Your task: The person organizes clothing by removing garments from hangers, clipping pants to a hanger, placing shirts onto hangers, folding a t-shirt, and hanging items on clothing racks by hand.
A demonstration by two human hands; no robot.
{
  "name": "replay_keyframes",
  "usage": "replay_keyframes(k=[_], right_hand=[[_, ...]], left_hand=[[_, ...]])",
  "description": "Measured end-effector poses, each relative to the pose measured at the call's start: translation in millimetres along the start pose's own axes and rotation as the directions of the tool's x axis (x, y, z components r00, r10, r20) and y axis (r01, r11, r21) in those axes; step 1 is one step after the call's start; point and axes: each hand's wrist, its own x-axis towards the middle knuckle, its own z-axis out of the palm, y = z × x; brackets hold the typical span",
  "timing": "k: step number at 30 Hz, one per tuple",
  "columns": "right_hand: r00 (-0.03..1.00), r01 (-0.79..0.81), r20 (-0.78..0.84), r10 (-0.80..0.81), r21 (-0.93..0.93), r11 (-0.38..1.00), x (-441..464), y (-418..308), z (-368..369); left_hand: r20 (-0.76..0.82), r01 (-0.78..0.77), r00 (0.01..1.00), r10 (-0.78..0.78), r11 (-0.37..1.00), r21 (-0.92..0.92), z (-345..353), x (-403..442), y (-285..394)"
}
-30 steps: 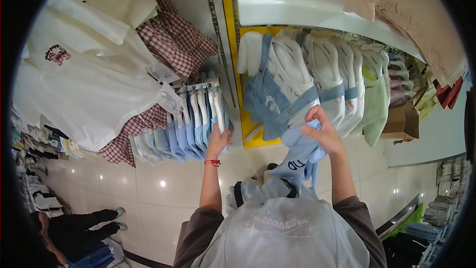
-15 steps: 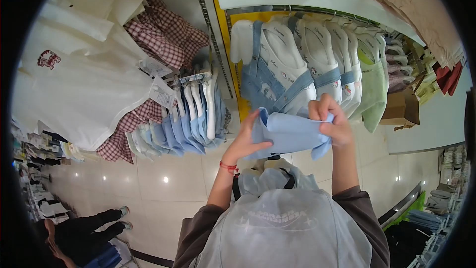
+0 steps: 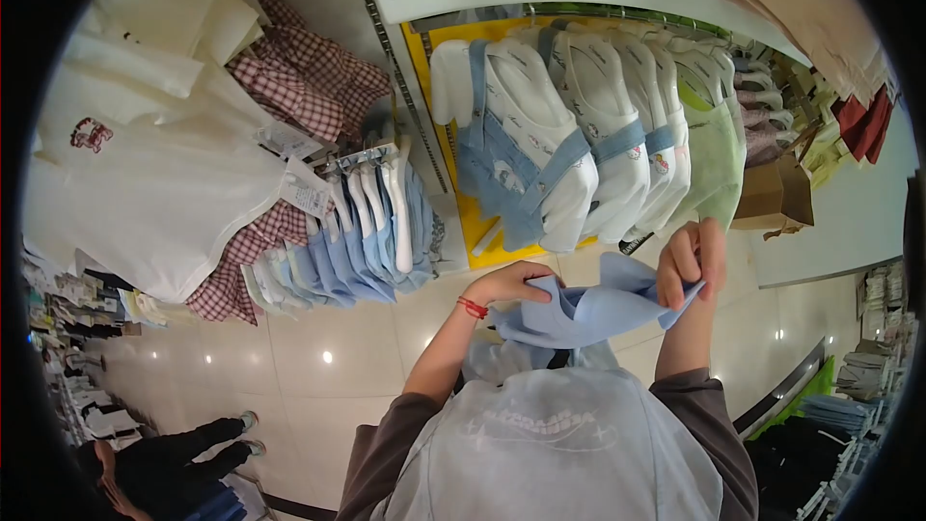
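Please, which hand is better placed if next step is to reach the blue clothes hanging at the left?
Left, probably. The left hand is nearer to those blue clothes; the right hand is farther right. Both hold the cloth, so the left grip must release first.

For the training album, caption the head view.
Two hands stretch a light blue garment before racks of hanging children's clothes.

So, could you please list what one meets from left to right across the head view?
White shirt, the small rack's front white hanger, left hand, blue garment, right hand, cardboard box, dark red clothing.
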Motion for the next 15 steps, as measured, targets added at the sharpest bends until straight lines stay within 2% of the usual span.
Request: replay_keyframes(k=[1, 2, 3, 4, 5, 7, 8, 11, 12, 14, 15], right_hand=[[0.993, 0.040, -0.105, -0.047, -0.067, 0.997, -9.8, -6.8, 1.4], [0.973, 0.074, -0.205, -0.101, -0.136, 0.988, -20.2, -13.2, 2.7], [0.941, 0.100, -0.297, -0.160, -0.207, 0.973, -29.3, -20.1, 3.3], [0.916, 0.048, -0.352, -0.194, -0.383, 0.922, -36.4, -28.5, 3.9], [0.869, -0.092, -0.452, -0.203, -0.550, 0.830, -41.4, -34.7, 5.4], [0.737, -0.405, -0.612, -0.285, -0.739, 0.539, -52.4, -45.4, 9.3], [0.700, -0.564, -0.668, -0.251, -0.734, 0.379, -63.1, -49.5, 6.9], [0.642, -0.721, -0.757, -0.121, -0.650, 0.238, -85.1, -39.7, 0.6], [0.671, -0.714, -0.739, -0.060, -0.665, 0.217, -96.1, -33.2, -6.4], [0.629, -0.751, -0.776, 0.042, -0.593, 0.289, -99.2, -18.1, -10.0], [0.606, -0.769, -0.789, 0.095, -0.552, 0.322, -99.6, -7.6, -11.4]], left_hand=[[0.039, 0.006, 0.999, -0.007, 0.999, 0.039, 1.6, -4.7, 5.4], [-0.034, 0.113, 0.993, -0.110, 0.990, 0.088, 3.9, -13.7, 11.1], [-0.082, 0.082, 0.994, -0.077, 0.994, 0.066, 4.1, -23.0, 10.7], [-0.132, 0.050, 0.990, -0.044, 0.998, 0.046, 4.9, -32.9, 9.3], [-0.184, 0.016, 0.983, -0.010, 0.999, 0.029, 6.3, -41.2, 8.7], [-0.423, 0.001, 0.906, 0.002, 1.000, 0.006, 16.8, -54.9, 16.3], [-0.534, -0.009, 0.845, 0.006, 1.000, -0.003, 19.6, -60.3, 20.4], [-0.677, 0.063, 0.727, 0.115, 0.971, 0.232, 15.9, -72.5, 25.9], [-0.710, 0.035, 0.687, 0.155, 0.969, 0.245, 17.0, -73.5, 29.8], [-0.770, -0.012, 0.598, 0.225, 0.962, 0.272, 21.2, -75.3, 42.0], [-0.772, -0.010, 0.589, 0.239, 0.958, 0.288, 22.5, -76.8, 47.4]])
